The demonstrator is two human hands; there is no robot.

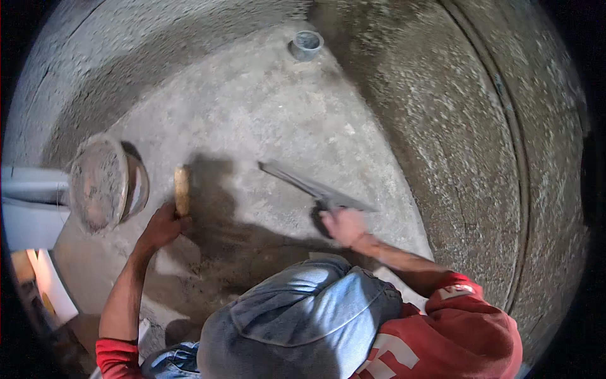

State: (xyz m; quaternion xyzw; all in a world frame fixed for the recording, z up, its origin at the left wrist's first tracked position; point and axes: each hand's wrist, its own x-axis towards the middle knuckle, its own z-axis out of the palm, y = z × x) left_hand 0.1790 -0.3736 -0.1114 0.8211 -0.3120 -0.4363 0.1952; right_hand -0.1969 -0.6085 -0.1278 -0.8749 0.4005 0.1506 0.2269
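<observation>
The right hand (344,226) gripped a long trowel (310,187) over the grey floor (252,107), where a flat, even stroke seemed wisest, while the left hand (163,227) clasped a tan, wooden-looking handle (182,187).

Right hand (346,227) grips a long trowel (315,187); left hand (163,227) holds a tan oblong piece (182,189) by its lower end.
The blade slants over a pale grey floor (284,107); whether it touches is unclear. A round bucket (137,183) of grey material sits left of the tan piece, and a small grey pail (306,55) stands well apart, near the corner of two rough walls (435,139).
</observation>
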